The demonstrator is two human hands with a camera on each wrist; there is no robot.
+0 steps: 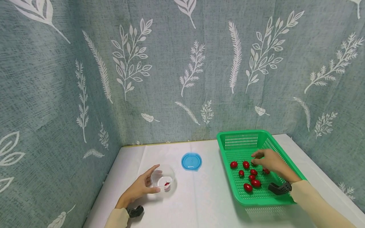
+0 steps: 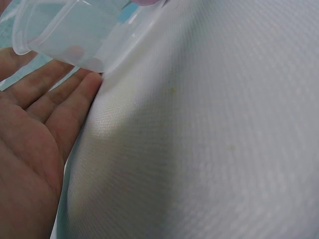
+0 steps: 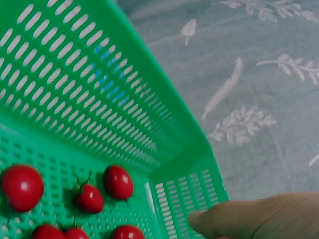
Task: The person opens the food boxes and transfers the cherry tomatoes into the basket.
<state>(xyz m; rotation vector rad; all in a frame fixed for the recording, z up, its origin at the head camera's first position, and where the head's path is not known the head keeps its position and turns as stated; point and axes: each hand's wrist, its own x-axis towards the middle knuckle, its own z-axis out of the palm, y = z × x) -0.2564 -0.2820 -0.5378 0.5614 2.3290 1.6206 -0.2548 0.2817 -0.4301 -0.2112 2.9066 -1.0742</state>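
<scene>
A clear plastic cup (image 1: pixel 163 177) stands on the white table with one small red cherry tomato (image 1: pixel 167 183) inside. My left hand (image 1: pixel 141 184) is spread around the cup's left side, thumb in front and fingers behind. In the left wrist view its nearly straight fingers (image 2: pixel 75 102) reach the cup's wall. My right hand (image 1: pixel 270 160) is low inside the green basket (image 1: pixel 238 198), over several cherry tomatoes (image 1: pixel 256 183). Its fingertips are right above one tomato (image 1: pixel 253 164), partly hidden by them. The right wrist view shows just one finger (image 3: pixel 239 219), with a sliver of red beneath it.
A blue lid (image 1: pixel 191 161) lies flat on the table (image 1: pixel 196 202) between the cup and the basket. The basket has raised slotted walls (image 3: pixel 75 59). Leaf-patterned grey-blue cloth (image 1: pixel 168 63) encloses the table at the back and sides.
</scene>
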